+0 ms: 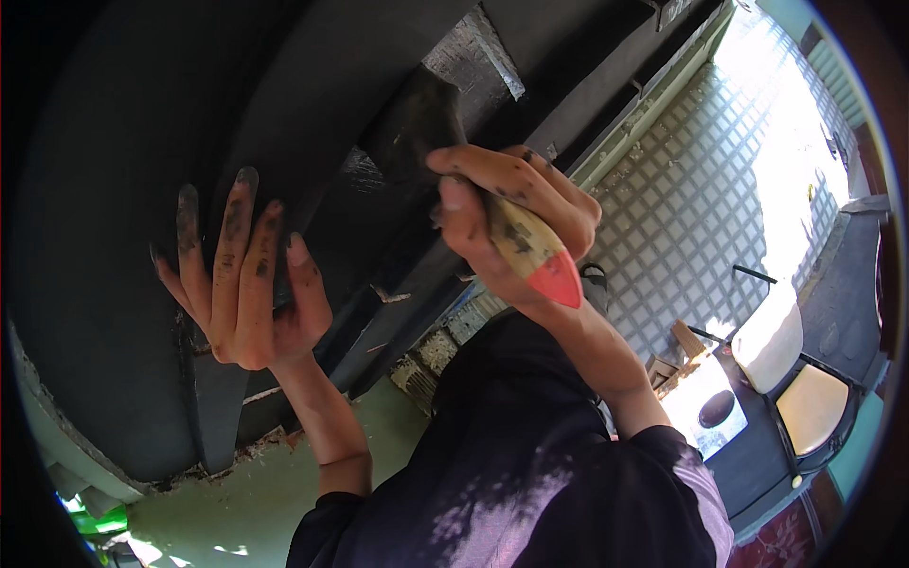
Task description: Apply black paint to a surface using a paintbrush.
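Observation:
My right hand [516, 204] grips a paintbrush [521, 237] with a pale wooden handle and a red end. Its dark bristle end meets a black panelled surface [284, 104], where a glossy patch shines beside it. Black smudges mark the handle and my fingers. To the left, my left hand [251, 284] has its fingers spread in front of the same black surface, with dark stains on the fingertips. Nothing is in it. Whether its fingers touch the panel I cannot tell.
A chair [772, 331] with pale back and seat stands at the lower right. Near it a white sheet [705, 407] bears a dark round thing. The tiled floor [691, 161] has bright sun patches. A pale green wall [218, 511] lies below the black panels.

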Tool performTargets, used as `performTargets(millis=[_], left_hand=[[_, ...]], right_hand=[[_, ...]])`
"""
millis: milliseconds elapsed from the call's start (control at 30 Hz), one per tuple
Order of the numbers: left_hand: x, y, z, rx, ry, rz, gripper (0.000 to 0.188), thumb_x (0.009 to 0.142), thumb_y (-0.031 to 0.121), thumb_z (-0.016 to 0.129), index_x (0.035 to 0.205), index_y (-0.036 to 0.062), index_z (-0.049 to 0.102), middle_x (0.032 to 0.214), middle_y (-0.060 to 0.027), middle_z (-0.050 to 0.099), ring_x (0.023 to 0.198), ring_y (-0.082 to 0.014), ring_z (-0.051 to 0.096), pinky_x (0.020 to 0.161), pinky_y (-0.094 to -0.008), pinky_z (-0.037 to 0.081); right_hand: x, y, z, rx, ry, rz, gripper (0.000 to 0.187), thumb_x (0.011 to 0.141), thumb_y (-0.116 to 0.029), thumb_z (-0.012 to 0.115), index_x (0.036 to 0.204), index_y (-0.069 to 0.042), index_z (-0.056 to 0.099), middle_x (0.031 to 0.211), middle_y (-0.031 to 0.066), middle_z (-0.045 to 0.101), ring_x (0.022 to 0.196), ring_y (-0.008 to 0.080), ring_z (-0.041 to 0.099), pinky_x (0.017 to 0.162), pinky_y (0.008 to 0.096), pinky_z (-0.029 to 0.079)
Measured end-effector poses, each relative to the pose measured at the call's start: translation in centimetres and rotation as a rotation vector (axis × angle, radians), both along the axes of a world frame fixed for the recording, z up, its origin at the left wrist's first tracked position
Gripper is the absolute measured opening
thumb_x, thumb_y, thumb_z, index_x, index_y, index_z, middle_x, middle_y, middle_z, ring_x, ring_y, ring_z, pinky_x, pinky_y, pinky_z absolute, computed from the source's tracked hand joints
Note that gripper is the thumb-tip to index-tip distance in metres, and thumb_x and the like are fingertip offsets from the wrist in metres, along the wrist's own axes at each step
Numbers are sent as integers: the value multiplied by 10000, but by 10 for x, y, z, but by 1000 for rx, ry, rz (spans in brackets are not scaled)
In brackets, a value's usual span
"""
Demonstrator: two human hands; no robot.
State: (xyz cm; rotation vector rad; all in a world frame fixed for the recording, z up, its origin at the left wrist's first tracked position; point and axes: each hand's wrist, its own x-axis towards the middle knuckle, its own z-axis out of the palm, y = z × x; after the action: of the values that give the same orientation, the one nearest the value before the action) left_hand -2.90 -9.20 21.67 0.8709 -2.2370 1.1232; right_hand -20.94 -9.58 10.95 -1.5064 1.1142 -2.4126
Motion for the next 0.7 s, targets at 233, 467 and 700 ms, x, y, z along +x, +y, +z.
performTargets(millis=[233,467,700], left_hand=[[-4,2,-2,8,10,47,192,851,152,594,947,70,739,1082,-64,707,1162,-351,587,1096,-546,271],[-1,0,1,-8,-2,29,180,848,143,599,944,80,739,1075,-64,709,1158,-349,590,1092,-546,279],[-8,2,-2,-5,27,28,173,854,137,597,934,76,737,1073,-67,709,1152,-355,592,1093,-548,277]], right_hand=[[-1,40,-71,257,-620,388,183,850,-45,628,1000,56,655,869,105,684,589,113,603,538,253,500],[13,30,-74,182,-860,694,337,896,-86,592,1183,88,567,1084,157,634,739,170,649,646,283,552],[35,22,-95,281,-860,865,383,909,-124,575,1245,53,532,975,189,665,782,247,671,625,314,557]])
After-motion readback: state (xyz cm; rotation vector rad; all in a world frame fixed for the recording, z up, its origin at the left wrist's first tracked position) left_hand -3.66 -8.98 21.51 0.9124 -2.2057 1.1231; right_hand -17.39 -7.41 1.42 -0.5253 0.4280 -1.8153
